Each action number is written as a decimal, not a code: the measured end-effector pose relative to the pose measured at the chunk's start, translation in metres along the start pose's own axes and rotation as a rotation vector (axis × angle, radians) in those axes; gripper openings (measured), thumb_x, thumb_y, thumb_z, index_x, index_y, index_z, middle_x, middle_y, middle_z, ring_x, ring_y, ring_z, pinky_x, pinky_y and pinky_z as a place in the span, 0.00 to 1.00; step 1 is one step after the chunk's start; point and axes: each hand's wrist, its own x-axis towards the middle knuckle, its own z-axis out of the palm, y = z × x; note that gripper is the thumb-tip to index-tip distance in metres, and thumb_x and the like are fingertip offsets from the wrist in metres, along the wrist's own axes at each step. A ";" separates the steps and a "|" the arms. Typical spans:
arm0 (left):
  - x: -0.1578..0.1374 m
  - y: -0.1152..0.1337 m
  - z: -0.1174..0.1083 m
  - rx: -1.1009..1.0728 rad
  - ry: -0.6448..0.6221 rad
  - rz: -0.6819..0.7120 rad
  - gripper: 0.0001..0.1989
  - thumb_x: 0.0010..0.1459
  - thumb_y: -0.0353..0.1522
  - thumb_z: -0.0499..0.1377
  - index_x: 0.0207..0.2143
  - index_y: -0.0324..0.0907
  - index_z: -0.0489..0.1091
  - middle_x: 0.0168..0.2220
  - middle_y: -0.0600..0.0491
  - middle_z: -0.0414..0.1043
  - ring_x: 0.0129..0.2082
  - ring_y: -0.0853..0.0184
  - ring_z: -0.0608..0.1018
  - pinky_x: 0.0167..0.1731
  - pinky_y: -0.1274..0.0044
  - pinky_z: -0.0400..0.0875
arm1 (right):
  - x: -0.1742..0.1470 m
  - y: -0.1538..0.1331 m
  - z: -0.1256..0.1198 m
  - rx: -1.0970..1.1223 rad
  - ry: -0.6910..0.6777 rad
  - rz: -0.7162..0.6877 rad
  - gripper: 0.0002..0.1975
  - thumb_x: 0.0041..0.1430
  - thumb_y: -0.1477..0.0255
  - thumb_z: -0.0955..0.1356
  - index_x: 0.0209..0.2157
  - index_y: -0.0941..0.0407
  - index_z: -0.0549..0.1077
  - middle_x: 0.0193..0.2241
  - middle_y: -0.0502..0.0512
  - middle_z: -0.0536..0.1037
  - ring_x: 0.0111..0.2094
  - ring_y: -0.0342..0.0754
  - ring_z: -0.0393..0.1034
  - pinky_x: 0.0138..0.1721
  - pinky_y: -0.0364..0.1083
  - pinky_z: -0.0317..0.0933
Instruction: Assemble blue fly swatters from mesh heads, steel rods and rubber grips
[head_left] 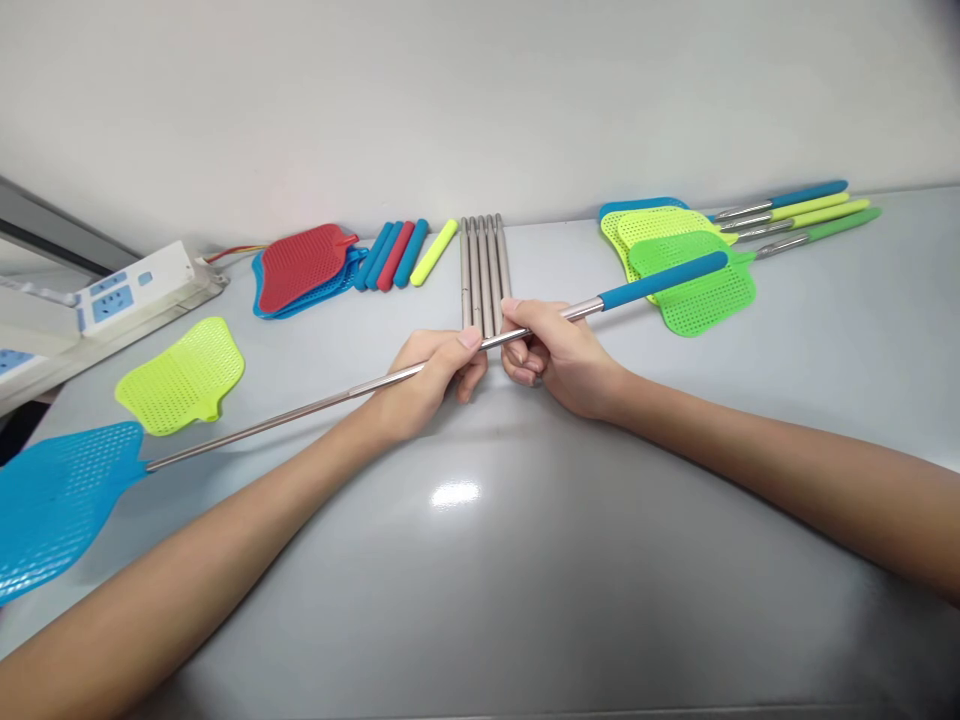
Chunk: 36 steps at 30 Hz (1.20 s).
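Both hands hold one extended telescopic fly swatter (307,405) above the table. Its blue perforated head (67,505) points to the lower left, and its blue sleeve grip (664,279) to the upper right. My left hand (435,375) is closed round the metal rod, thumb on top. Nearer the blue grip, my right hand (559,350) pinches the rod between thumb and fingers. Just beyond the hands lie several metal rods (486,270) side by side, their near ends partly hidden.
Left of the rods lie several coloured grips (394,256), then stacked red and blue swatter heads (307,268) and a yellow head (184,378). Assembled swatters (697,285) are piled at the right. A white power strip (142,290) stands at the left. A wall (480,100) backs the table (525,560).
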 end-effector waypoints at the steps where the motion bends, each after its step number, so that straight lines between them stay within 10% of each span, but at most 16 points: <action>1: 0.000 0.000 0.000 0.001 -0.002 0.002 0.25 0.57 0.41 0.42 0.12 0.40 0.59 0.13 0.55 0.60 0.19 0.71 0.64 0.24 0.77 0.58 | 0.000 0.000 0.000 -0.001 0.001 -0.001 0.20 0.56 0.66 0.60 0.13 0.58 0.58 0.10 0.43 0.54 0.13 0.37 0.51 0.16 0.39 0.47; 36: 0.000 0.000 0.001 -0.001 0.003 0.014 0.24 0.58 0.39 0.42 0.13 0.39 0.60 0.13 0.55 0.59 0.18 0.72 0.63 0.22 0.78 0.58 | 0.000 -0.001 0.000 -0.017 -0.005 -0.011 0.21 0.57 0.68 0.60 0.12 0.58 0.57 0.09 0.43 0.54 0.13 0.36 0.52 0.16 0.39 0.47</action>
